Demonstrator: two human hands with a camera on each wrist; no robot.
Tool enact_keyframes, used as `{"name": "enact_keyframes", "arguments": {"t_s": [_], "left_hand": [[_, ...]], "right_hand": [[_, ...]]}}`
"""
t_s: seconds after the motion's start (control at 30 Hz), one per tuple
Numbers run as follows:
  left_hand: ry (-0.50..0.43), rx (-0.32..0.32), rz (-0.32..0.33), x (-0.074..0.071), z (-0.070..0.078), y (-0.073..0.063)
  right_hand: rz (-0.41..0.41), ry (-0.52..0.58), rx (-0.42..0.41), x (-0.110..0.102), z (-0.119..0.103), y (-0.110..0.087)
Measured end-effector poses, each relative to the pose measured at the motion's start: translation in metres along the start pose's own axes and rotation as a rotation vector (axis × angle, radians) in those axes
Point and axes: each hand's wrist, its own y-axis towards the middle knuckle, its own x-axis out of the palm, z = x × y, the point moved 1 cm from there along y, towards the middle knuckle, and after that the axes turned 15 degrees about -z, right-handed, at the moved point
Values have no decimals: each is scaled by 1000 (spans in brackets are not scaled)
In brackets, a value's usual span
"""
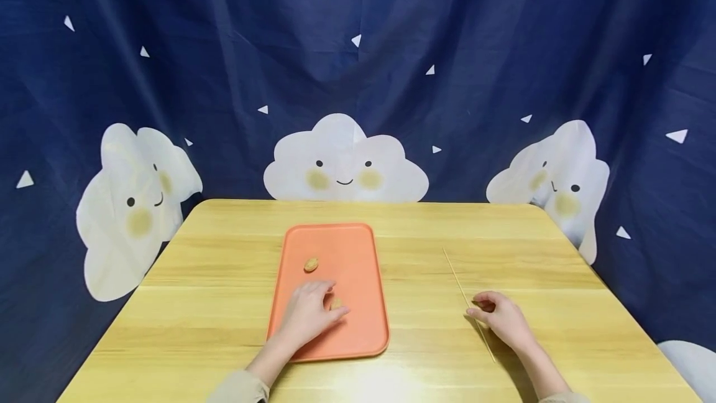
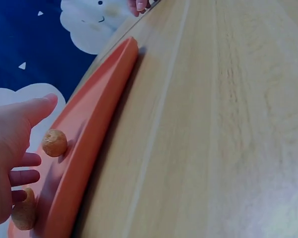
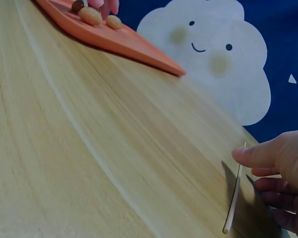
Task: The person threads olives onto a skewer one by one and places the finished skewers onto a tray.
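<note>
My left hand [image 1: 307, 313] reaches over the orange tray [image 1: 358, 254], thumb and fingers spread on either side of a tan, round, ball-like lump [image 1: 335, 305]. In the left wrist view a gap shows between the thumb and this lump [image 2: 54, 143]. Another tan lump [image 1: 311, 264] lies farther up the tray. A darker round thing [image 3: 77, 6] shows beside the lumps in the right wrist view. A thin wooden skewer [image 1: 455, 275] lies to the tray's right. My right hand [image 1: 506, 319] is at its middle, the thumb overlapping it and the index finger apart from the thumb.
Light wood table [image 1: 414, 303] surrounds the tray and skewer. Behind it hangs a dark blue curtain [image 1: 475, 17] with white clouds and small triangles. The tray has a low raised rim [image 1: 387, 328].
</note>
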Motion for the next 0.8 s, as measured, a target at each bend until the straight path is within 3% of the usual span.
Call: {"name": "enact_keyframes", "arguments": {"t_s": [0.23,0.47,0.8], "left_hand": [[24,-33,-13,8,0,6],[92,-9,-14,9,-1,5],[91,13,4,11,-5,3]], "right_hand": [[-3,-83,-30,1,1,2],[-22,-97,-42,-2,-3,1],[1,-137,-14,-4,-1,-1]]}}
